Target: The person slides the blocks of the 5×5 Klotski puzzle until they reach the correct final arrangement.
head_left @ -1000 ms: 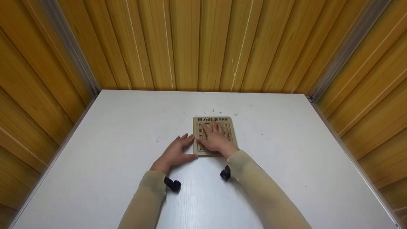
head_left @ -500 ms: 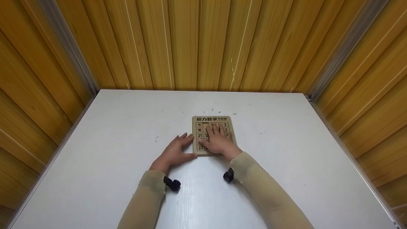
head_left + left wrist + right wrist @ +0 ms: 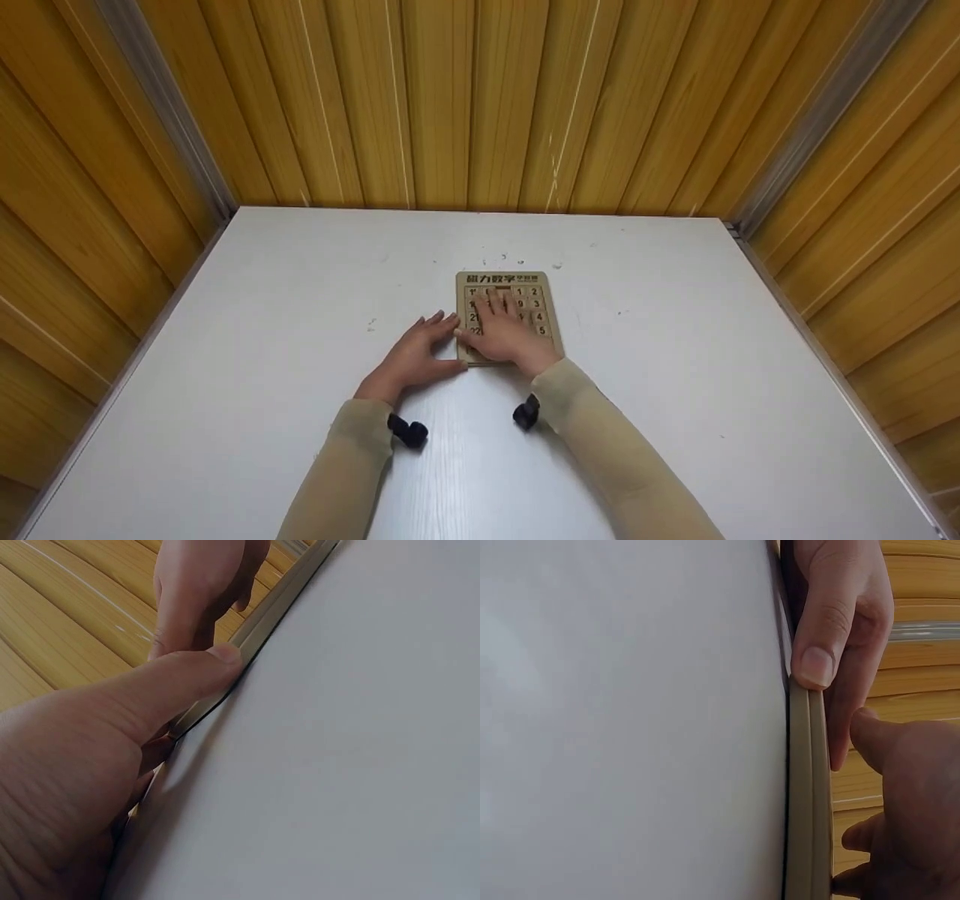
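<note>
A flat wooden number slide puzzle (image 3: 535,304) lies on the white table in the head view, dark characters along its top and numbered tiles below. A gap shows in the tiles' top row, third column. My left hand (image 3: 414,355) holds the puzzle's near left corner, thumb at the near edge and fingers along the left side. In the right wrist view that thumb (image 3: 817,666) presses the board's edge. Over the tiles lies my right hand (image 3: 507,337), fingers spread and fingertips near the upper rows. It hides the middle and lower tiles.
White tabletop (image 3: 300,300) surrounds the puzzle, with small dark marks beyond it. Yellow wood-look walls (image 3: 442,105) stand at the back and both sides. A black wrist camera (image 3: 409,433) sits at the left cuff, another camera (image 3: 526,412) at the right.
My right hand shifted slightly right, then back left over the tiles. The top-row gap has moved from the second column to the third, a tile having slid left. My left hand stays put.
</note>
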The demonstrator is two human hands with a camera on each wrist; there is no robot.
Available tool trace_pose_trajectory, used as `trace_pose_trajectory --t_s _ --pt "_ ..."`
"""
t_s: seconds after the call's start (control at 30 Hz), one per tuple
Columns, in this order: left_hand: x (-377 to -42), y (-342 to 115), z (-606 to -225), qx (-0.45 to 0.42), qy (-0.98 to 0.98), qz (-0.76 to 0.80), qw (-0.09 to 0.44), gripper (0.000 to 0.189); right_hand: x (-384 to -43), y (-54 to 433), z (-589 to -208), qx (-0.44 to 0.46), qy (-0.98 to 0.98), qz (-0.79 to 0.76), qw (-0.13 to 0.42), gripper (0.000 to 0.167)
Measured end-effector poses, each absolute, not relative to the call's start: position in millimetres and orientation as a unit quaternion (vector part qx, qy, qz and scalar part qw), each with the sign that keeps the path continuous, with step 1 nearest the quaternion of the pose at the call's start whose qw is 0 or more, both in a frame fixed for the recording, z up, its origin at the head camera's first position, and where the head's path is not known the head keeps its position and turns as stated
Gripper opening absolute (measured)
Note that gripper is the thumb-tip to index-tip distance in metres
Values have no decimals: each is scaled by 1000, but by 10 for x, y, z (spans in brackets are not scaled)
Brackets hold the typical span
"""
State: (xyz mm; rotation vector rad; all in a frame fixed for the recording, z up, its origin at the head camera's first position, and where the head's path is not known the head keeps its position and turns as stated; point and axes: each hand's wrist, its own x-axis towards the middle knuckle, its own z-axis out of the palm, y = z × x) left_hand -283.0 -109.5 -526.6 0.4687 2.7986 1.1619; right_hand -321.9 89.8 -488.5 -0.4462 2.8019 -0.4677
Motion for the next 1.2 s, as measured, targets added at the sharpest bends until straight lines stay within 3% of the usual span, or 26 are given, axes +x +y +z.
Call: trace_pose_trajectory --t_s 0.47,1.2 --pt "-2808 -1060 -5265 143 909 390 44 87 -3202 1264 -4880 -92 959 -250 99 93" --pt "-2830 -1061 -5240 145 915 375 39 85 -3183 1204 -4924 -117 963 -221 103 91"
